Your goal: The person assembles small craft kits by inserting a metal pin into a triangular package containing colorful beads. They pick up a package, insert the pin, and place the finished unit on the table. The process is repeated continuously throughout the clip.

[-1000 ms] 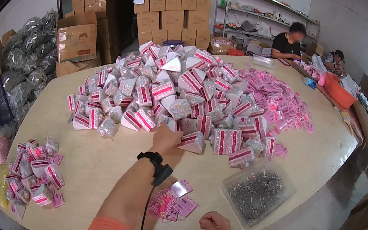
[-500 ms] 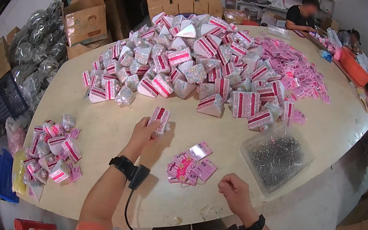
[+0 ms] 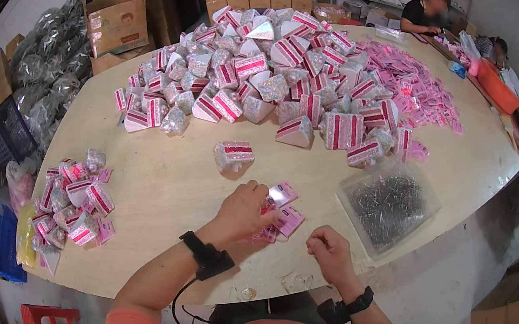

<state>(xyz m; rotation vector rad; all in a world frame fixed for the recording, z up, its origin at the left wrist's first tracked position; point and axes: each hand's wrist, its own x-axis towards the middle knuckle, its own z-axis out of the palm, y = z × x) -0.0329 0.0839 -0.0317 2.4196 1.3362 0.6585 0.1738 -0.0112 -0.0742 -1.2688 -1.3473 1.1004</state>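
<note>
left hand (image 3: 244, 211) fingers curled on pink cards (image 3: 284, 213) near table's (image 3: 167, 181) front edge, right hand (image 3: 327, 249) loosely closed just beside, holding nothing visible, single packet (image 3: 234, 155) ahead on bare wood, packet heap (image 3: 274, 75) beyond, clear pin bag (image 3: 388, 204) right

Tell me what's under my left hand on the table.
Small pink cards fan out from under the left hand. The palm covers the rest, so how many lie beneath cannot be seen.

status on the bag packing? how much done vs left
Done: a small heap of bags at the table's left edge. In hand: left hand on the pink cards, right hand closed beside them, one bag set apart. Left: the big pile across the table, so early.
</note>
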